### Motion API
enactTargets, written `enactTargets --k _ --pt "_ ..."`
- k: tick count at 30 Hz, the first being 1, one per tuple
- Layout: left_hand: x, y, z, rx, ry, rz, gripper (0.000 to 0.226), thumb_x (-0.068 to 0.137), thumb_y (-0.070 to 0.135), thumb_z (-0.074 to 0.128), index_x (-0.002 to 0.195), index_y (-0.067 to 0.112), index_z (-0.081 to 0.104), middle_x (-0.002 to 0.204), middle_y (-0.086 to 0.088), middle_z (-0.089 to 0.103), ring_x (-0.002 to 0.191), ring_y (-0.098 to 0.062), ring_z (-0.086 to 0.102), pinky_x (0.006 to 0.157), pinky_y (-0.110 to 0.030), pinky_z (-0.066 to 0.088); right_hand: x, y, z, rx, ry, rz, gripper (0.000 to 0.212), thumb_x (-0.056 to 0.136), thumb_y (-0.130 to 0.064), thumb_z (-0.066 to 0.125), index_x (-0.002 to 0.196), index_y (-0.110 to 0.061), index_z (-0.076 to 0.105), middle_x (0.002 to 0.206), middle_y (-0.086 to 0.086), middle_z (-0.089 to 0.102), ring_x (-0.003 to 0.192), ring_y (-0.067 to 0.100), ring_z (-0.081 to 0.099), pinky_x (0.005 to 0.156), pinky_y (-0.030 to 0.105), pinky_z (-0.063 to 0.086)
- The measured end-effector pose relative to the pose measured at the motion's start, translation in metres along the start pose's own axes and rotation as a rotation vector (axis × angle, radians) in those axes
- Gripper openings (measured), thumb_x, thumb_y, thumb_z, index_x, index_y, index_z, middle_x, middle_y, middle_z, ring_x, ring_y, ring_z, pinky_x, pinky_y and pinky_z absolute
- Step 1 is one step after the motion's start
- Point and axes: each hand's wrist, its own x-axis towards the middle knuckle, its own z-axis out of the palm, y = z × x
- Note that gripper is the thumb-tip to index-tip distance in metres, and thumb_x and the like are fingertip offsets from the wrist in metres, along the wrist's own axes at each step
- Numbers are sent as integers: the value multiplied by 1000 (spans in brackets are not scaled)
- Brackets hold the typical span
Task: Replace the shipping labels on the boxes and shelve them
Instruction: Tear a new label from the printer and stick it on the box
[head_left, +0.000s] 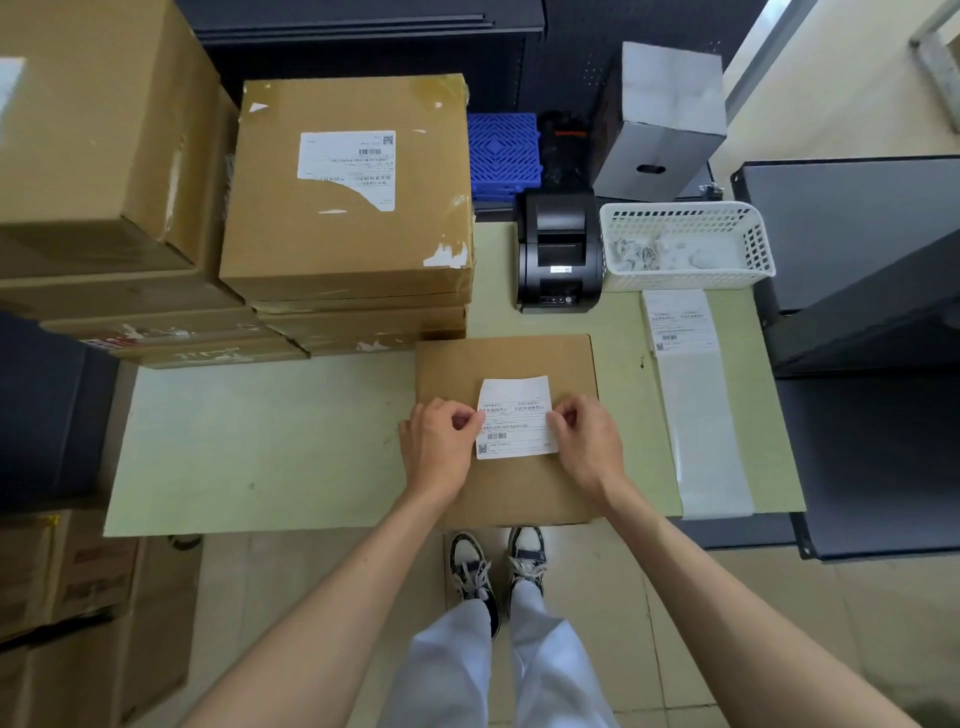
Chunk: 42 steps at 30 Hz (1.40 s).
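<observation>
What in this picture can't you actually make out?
- Label text, head view: too small to read.
- Whether the label is stuck to the box: the left hand and right hand cover its side edges.
- Scraps in the white basket: blurred.
- Top-left big carton: cut by the frame edge.

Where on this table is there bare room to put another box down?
The widest bare patch of table lies left of the flat box, in front of the stacked boxes. The right side is crowded: printer, white basket and label strip.
</observation>
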Motion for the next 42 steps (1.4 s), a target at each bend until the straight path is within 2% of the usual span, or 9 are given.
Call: enactTargets --k 19,21,23,25,27,30,32,37,42 --pt "5 -17 9 167 85 112 25 90 38 71 84 22 53 86 9 54 85 -16 48 80 -35 36 -3 6 6 -325 105 -169 17 92 -26 59 86 -16 46 87 1 53 79 23 47 73 36 37" --pt "3 -20 3 228 94 253 19 90 29 72 89 19 55 90 5 55 87 -19 50 79 -35 38 -5 5 0 -388 148 -274 13 92 -22 59 89 -13 51 92 5 54 81 25 48 73 37 40" --pt "2 -23 0 341 70 481 12 92 15 68 103 13 64 104 -2 62 97 -24 57 85 -36 41 -8 3 -1 -449 147 -410 13 93 -17 56 101 -7 60 103 11 59 90 29 53 78 40 44" --pt "3 -22 4 450 -4 678 42 89 0 60 130 5 62 133 -10 62 124 -29 58 106 -44 43 -11 -2 1 -511 81 -558 33 95 -18 44 119 -3 61 123 15 61 109 33 57 95 44 45" --pt "1 -17 7 547 -108 761 64 89 -4 49 151 5 40 159 -9 37 148 -24 33 123 -49 23 -12 -7 5 -575 -1 -664 47 97 -21 33 135 -1 53 140 16 53 130 31 50 112 46 36" --pt "4 -10 10 624 -251 718 70 98 0 34 159 11 3 166 -1 -4 154 -14 -5 126 -45 -5 -8 -6 12 -658 -121 -657 52 100 -20 35 150 -5 33 156 11 34 146 23 29 122 40 17" --pt "6 -6 9 628 -306 636 68 101 5 30 160 15 -4 164 3 -14 152 -9 -14 125 -44 -10 -3 0 12 -686 -152 -625 53 102 -23 30 151 -6 31 156 11 32 146 24 28 123 38 13" --pt "12 -21 2 642 -320 615 62 101 11 18 160 16 -1 166 3 -10 153 -9 -11 125 -44 -9 3 14 -3 -720 -175 -592 59 100 -27 11 152 -5 28 159 10 25 148 22 23 120 39 9" --pt "9 -32 -5 726 -254 580 56 106 19 16 160 13 2 168 -1 -3 155 -14 -4 125 -52 -5 1 21 -15 -773 -150 -558 57 100 -28 18 150 -6 33 157 9 31 146 25 28 119 44 18"
